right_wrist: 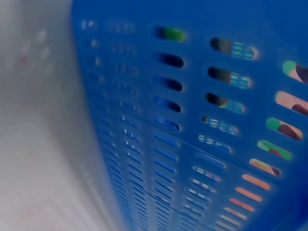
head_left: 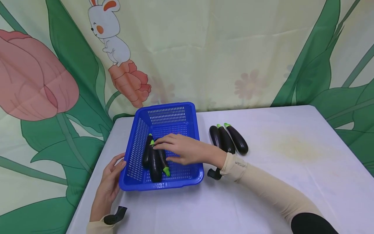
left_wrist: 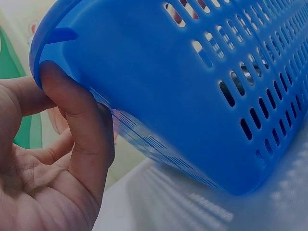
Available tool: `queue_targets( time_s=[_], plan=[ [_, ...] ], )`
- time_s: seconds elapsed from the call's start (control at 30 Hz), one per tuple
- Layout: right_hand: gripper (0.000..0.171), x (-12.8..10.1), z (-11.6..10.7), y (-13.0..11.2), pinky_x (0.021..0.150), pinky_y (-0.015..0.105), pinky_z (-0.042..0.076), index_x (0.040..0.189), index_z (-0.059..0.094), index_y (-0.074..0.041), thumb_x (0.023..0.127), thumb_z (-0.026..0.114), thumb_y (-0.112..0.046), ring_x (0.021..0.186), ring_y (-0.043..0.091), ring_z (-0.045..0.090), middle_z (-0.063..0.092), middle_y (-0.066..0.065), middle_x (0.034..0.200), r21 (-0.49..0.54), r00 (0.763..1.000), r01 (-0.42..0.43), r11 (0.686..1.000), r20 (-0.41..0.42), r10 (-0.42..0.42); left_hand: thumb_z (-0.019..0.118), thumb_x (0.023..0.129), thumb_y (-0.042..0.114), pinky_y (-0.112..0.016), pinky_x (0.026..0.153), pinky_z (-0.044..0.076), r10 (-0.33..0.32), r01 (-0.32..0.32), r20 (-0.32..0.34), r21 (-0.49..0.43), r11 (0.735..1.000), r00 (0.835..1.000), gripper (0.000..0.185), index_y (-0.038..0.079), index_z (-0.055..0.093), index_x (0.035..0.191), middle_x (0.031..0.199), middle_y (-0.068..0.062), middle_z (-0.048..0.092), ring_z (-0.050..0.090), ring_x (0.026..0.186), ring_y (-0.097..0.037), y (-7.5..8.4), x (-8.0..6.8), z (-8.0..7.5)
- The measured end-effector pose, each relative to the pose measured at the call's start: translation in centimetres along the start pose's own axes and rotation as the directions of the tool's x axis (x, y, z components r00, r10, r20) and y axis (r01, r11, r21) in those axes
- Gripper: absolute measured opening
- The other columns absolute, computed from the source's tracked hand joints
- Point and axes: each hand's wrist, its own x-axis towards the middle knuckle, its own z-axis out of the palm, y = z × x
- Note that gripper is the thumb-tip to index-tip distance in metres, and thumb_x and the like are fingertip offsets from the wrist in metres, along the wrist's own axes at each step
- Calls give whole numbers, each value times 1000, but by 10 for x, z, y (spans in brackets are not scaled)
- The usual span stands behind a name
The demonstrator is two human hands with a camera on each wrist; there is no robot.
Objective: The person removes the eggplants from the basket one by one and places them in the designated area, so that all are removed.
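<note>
A blue plastic basket with slotted walls stands on the left part of the table. My left hand grips its left rim; in the left wrist view, curled fingers hook the rim near a corner. Inside the basket lie three dark eggplants: a left one, a middle one and a right one with its green stem toward me. My right hand reaches over the basket's right side, loosely bent fingertips right at the middle eggplant's stem end, thumb held apart. The right wrist view shows only the slotted basket wall.
Three more eggplants lie side by side on the white-covered table, right of the basket and partly behind my right wrist. A printed cloth backdrop hangs behind the table's far edge. Dark wrist cameras sit below both wrists.
</note>
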Motion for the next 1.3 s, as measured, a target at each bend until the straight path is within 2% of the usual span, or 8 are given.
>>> queue_targets(
  time_s=[0.17, 0.3, 0.57, 0.77, 1.0, 1.17, 1.3],
  plan=[
    [58, 14, 2, -6, 122, 39, 44, 157, 46, -20, 104, 66, -31, 149, 22, 45, 46, 1, 163, -84, 987, 45, 995, 157, -31, 55, 109, 24, -31, 86, 64, 12, -12, 1, -1, 1000, 1000, 32, 26, 49, 140, 119, 12, 72, 74, 103, -9, 1, -1, -1],
    [59, 21, 6, -9, 121, 41, 45, 158, 43, -22, 104, 65, -33, 151, 23, 43, 43, 1, 166, -144, 973, 92, 985, 223, -59, 54, 109, 24, -32, 85, 64, 17, -17, 1, 2, 1000, 1000, 32, 26, 49, 141, 119, 12, 72, 75, 103, -9, 1, -1, -1],
    [63, 32, 14, -13, 125, 45, 40, 162, 37, -27, 105, 62, -34, 156, 26, 37, 35, -1, 170, -234, 943, 167, 958, 322, -85, 54, 109, 25, -32, 85, 65, 14, -14, 6, 13, 1000, 1000, 33, 26, 47, 141, 119, 13, 73, 75, 103, -10, 0, -1, -1],
    [59, 37, 22, -18, 126, 46, 37, 162, 36, -32, 107, 58, -35, 158, 25, 34, 34, -5, 171, -289, 935, 208, 934, 339, -103, 53, 110, 25, -33, 85, 65, 10, -10, 13, 21, 1000, 1000, 33, 26, 46, 142, 121, 15, 72, 76, 104, -10, -1, -2, -2],
    [56, 39, 32, -17, 126, 49, 37, 160, 40, -37, 107, 58, -31, 159, 25, 32, 37, -8, 169, -299, 930, 203, 933, 357, -88, 54, 109, 26, -32, 85, 65, 14, -14, 8, 37, 999, 1000, 34, 26, 46, 142, 120, 15, 72, 75, 103, -9, 1, -3, -3],
    [54, 37, 39, -15, 125, 49, 38, 158, 43, -36, 107, 58, -26, 159, 27, 32, 41, -8, 167, -316, 927, 196, 928, 368, -70, 53, 110, 25, -32, 85, 65, 17, -18, 12, 19, 1000, 1000, 32, 26, 48, 141, 119, 13, 73, 75, 102, -9, 1, -3, -3],
    [52, 34, 44, -15, 125, 47, 39, 157, 45, -34, 107, 58, -28, 158, 25, 34, 43, -8, 166, -343, 936, 186, 921, 346, -60, 53, 110, 24, -31, 85, 65, 17, -18, 13, 16, 1000, 1000, 32, 25, 48, 141, 119, 12, 73, 75, 102, -9, -1, -2, -2]
  ],
)
